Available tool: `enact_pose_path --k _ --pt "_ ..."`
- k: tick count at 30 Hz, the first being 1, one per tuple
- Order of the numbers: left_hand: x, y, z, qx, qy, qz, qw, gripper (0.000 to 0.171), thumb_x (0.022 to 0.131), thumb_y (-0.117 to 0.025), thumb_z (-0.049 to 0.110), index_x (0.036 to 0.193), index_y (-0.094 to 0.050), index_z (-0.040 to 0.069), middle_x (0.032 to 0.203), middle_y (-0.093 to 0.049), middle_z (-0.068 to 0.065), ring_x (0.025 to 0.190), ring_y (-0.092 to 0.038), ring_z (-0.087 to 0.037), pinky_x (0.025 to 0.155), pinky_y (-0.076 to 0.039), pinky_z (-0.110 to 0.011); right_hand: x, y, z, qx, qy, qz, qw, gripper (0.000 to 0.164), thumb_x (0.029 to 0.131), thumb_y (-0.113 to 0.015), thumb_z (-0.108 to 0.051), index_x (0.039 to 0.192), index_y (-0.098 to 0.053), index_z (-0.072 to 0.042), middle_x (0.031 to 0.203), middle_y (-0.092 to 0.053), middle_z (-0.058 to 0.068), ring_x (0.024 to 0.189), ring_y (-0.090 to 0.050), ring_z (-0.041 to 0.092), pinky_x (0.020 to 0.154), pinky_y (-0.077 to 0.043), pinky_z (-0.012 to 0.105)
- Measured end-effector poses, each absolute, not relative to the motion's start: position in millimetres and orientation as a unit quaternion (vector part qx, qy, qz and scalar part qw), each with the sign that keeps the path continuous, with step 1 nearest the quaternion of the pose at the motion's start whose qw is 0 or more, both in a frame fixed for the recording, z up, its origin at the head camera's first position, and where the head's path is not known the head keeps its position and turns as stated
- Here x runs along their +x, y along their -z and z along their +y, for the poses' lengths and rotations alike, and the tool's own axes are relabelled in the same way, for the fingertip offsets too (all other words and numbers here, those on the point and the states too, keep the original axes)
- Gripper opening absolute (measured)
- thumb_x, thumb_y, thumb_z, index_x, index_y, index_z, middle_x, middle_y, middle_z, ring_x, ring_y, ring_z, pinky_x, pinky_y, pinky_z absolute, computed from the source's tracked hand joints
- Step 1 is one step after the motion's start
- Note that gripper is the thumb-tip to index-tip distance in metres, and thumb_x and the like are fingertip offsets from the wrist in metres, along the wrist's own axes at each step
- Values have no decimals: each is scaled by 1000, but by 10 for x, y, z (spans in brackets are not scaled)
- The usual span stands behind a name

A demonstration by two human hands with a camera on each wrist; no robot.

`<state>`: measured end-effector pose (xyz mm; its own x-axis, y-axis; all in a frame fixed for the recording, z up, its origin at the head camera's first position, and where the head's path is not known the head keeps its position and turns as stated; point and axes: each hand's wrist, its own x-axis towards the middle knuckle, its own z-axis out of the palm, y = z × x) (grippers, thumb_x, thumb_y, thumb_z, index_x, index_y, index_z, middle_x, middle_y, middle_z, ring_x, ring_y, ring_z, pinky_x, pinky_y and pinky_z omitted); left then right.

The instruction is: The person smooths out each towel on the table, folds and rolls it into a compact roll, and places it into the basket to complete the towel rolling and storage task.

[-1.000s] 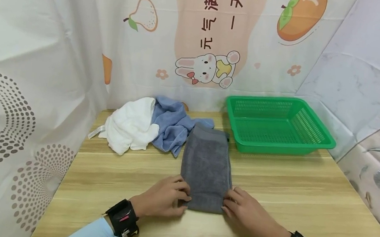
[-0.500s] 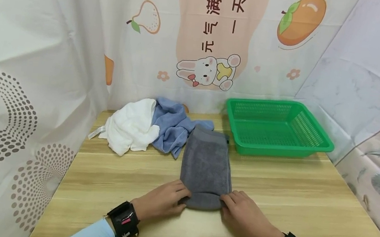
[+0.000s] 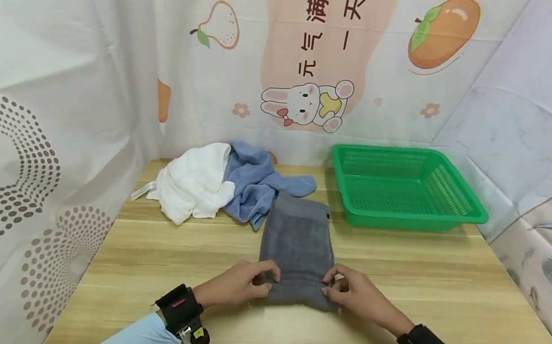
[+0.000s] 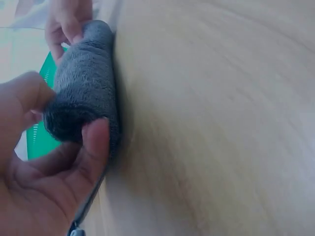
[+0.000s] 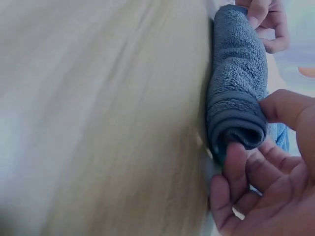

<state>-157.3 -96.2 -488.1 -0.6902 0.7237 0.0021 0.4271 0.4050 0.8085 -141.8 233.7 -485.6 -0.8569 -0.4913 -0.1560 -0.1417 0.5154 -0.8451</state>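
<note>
A grey towel [image 3: 296, 237] lies lengthwise on the table, its near end turned into a thick roll [image 3: 298, 295]. My left hand [image 3: 242, 284] grips the left end of that roll, thumb and fingers bent around it. At the opposite end, my right hand [image 3: 361, 298] pinches the roll the same way. The right wrist view shows the coiled layers of the towel roll [image 5: 238, 73], with one fingertip at the spiral's opening. From the left wrist, the roll [image 4: 86, 78] is seen end-on, fingers above and below it.
A crumpled white towel [image 3: 195, 182] and a blue towel [image 3: 251, 183] lie at the back left, the blue one close to the grey towel's far end. The green plastic basket [image 3: 406, 216] stands at the back right. Printed curtains [image 3: 198, 95] enclose the table [image 3: 186, 241].
The near end of the grey towel has gone from flat to a thick roll, and its far edge has come nearer. Both hands have shifted their hold at the roll's ends.
</note>
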Motion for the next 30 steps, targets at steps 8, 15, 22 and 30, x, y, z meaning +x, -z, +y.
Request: enact_pose_path --k 8,15,22,30 --pt "-1529 4910 -926 408 -274 870 -45 11 94 -73 10 94 -72 21 99 -60 8 83 -58 -5 73 -49 -16 -1408 4896 2243 -269 340 901 12 13 91 -80 -13 93 -68 -18 84 -56 -7 73 -51 8 62 -45 26" --pt "-1519 4877 -949 489 -169 846 -126 10 90 -78 22 96 -75 15 98 -64 6 91 -56 -10 80 -47 -21 -1285 4848 2137 -412 187 876 -164 22 79 -83 5 96 -75 -6 93 -60 0 83 -58 14 69 -52 25" --pt "-1492 4822 -961 484 -142 859 -84 33 83 -88 33 104 -73 13 105 -64 2 98 -56 -13 85 -49 -26 -1207 4819 2179 -440 122 875 -160 42 77 -92 -19 110 -73 -1 105 -64 6 93 -61 17 77 -54 31" --pt "-1477 4834 -936 487 -136 859 -83 23 91 -79 22 108 -70 9 103 -63 0 97 -59 -12 83 -50 -22 -1213 4888 2220 -447 63 876 -168 44 80 -88 -12 117 -70 3 111 -65 11 99 -61 22 83 -55 35"
